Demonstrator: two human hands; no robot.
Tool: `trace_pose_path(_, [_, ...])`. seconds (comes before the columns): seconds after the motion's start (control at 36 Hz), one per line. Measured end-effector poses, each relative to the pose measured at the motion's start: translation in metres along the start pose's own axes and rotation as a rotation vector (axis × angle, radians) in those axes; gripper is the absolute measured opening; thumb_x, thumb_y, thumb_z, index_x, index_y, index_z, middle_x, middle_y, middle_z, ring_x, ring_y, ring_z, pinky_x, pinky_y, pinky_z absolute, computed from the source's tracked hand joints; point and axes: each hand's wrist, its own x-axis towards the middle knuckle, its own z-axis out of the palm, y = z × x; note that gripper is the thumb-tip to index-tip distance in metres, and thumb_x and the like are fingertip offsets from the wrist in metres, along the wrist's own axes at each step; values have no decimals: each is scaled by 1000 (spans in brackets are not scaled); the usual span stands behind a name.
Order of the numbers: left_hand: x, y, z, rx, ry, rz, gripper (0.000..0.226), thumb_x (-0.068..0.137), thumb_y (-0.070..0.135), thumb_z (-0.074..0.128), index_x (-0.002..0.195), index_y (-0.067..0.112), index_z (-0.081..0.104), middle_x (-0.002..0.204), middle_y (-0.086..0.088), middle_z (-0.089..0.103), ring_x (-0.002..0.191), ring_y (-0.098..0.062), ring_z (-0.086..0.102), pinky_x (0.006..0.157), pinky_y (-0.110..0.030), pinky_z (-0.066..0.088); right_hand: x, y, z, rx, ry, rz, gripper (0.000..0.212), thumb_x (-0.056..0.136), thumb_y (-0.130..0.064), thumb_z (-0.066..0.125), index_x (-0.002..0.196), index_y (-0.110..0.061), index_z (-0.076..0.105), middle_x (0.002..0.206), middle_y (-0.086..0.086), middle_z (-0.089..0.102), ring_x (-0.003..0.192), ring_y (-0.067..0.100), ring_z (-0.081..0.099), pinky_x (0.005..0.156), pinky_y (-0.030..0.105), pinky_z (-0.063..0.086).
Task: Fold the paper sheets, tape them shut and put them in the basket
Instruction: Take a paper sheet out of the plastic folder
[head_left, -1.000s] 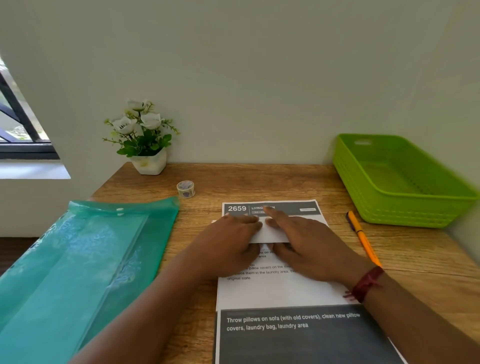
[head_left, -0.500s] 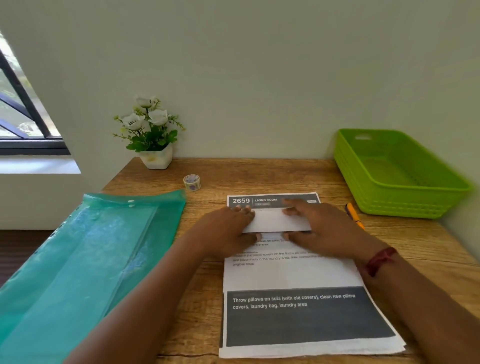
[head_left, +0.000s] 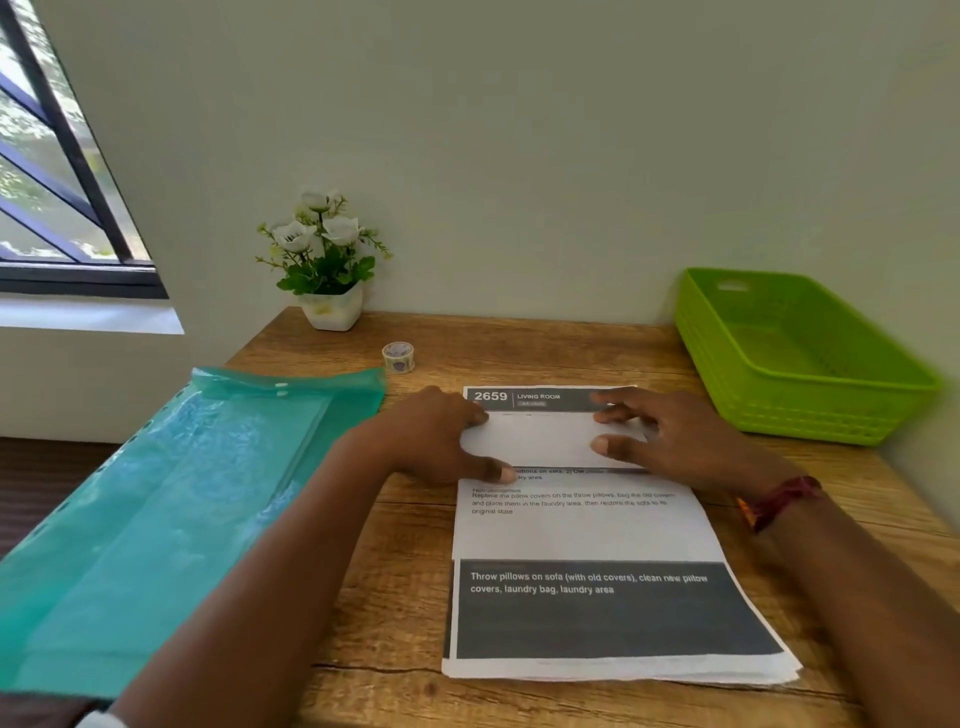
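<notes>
At the bottom of the frame two bare forearms reached in over a wooden table (head_left: 405, 571). Between them, lower centre, lay a stack of printed sheets (head_left: 587, 535), its top page showing a dark band with white lettering. A translucent green plastic folder (head_left: 156, 509) filled the lower left and overhung the table's left edge.

Further in, at the centre of the frame, a folded paper (head_left: 545, 439) lay as a narrow white strip across the upper part of the stack. The hands were apart, one at each end of it. The left hand (head_left: 431, 436) gripped the left end, thumb at the near edge and fingers curled over the far edge. The right hand (head_left: 670, 436) rested on the right end, thumb flat on the strip and fingers spread along its far edge; a dark red wristband (head_left: 779, 501) circled that wrist.

Beyond the hands, left of centre, a small roll of tape (head_left: 398, 357) stood on the table. Behind it, against the wall (head_left: 519, 130), sat a white pot of white flowers (head_left: 327, 260). At the right edge stood a bright green basket (head_left: 800, 353), with nothing visible inside. A window (head_left: 52, 182) showed in the upper left.
</notes>
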Motion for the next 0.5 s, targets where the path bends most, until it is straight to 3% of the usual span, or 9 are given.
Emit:
trace_pose_path(0.08, [3, 0, 1, -75, 95, 1, 84, 76, 70, 66, 143, 24, 48, 139, 2, 55, 125, -19, 47, 102, -35, 42, 1, 1, 6, -79, 52, 6, 66, 73, -65, 68, 128, -29, 61, 120, -14, 64, 101, -6, 55, 85, 13, 40])
trace_pose_path(0.17, [7, 1, 4, -95, 137, 26, 81, 74, 65, 72, 142, 26, 48, 134, 4, 56, 120, -16, 48, 97, -30, 41, 1, 3, 12, -156, 2, -12, 73, 76, -64, 68, 138, -29, 52, 126, -9, 53, 120, 8, 47, 100, 32, 41])
trace_pose_path(0.28, [13, -7, 8, -112, 142, 11, 92, 67, 72, 72, 144, 30, 43, 128, 6, 49, 114, -12, 42, 96, -31, 40, 5, 8, 16, -166, -33, 3, 82, 77, -67, 64, 146, -31, 39, 124, -9, 42, 122, 9, 37, 98, 30, 38])
trace_pose_path(0.5, [16, -11, 11, -179, 169, -17, 91, 64, 69, 76, 142, 36, 43, 129, 7, 41, 120, -14, 36, 103, -35, 38, 7, 10, 19, -91, -15, -6, 86, 73, -65, 69, 146, -30, 40, 117, -10, 38, 113, 6, 35, 96, 26, 36])
